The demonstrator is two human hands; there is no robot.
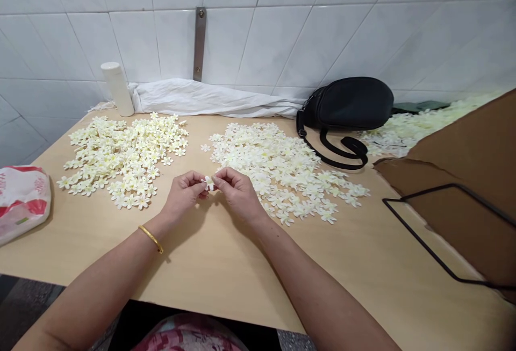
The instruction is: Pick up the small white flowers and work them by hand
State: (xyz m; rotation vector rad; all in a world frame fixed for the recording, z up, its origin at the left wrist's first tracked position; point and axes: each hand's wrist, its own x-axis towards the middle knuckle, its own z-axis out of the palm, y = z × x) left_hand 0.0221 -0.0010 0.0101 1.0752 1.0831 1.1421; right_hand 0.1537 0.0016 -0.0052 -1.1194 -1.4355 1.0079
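A small white artificial flower (209, 183) is pinched between my two hands, just above the table's middle. My left hand (187, 190) grips its left side with thumb and fingers. From the right, my right hand (236, 190) pinches the same flower at its other edge. To the left of my hands spreads a pile of pale yellow-white flowers (124, 152). A second, wider pile of whiter flowers (270, 163) lies behind and to the right of my right hand. One loose flower (205, 148) rests between the piles.
Along the tiled wall stand a white bottle (117, 90), a rolled white cloth (213, 99) and a black bag (350, 104) with its strap. More flowers (403, 128) lie behind a brown cardboard box (471, 179) and a black wire frame (423, 243). A red-white packet (24, 200) sits left.
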